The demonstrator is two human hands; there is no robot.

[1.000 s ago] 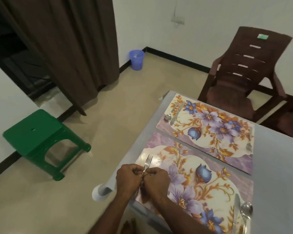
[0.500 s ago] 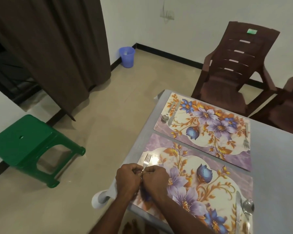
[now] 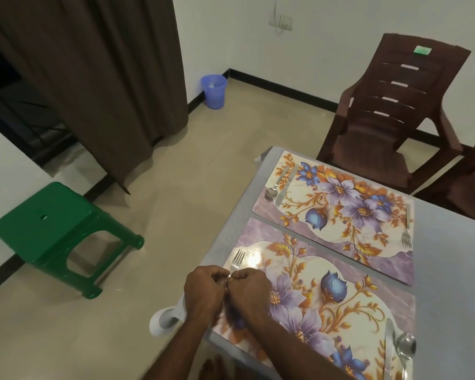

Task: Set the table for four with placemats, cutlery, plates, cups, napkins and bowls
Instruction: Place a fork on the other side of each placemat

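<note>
Risk: the slim silver metal fork [image 3: 236, 262] lies at the left end of the near purple floral placemat [image 3: 340, 305], close to the edge of the grey worktop [image 3: 450, 283]. Both hands are bunched over its handle. A sideways nudge on release would likely skew the fork off parallel, or push it off the mat toward the worktop edge. The glossy mat surface probably gives little friction, so the mat itself may also shift under hand pressure.

Hand state: the left hand [image 3: 202, 289] and right hand [image 3: 248, 287] are curled closed, knuckles touching, pinching the fork handle between them. The exact finger contact is hidden.

Fork appearance: tines point away from the person and rest on the mat; the handle is covered by the hands. A bright reflection sits just beside the tines.

The same mat carries a silver spoon [image 3: 405, 349] and knife [image 3: 389, 349] at its right end. No plates, cups, napkins or bowls are visible.
</note>
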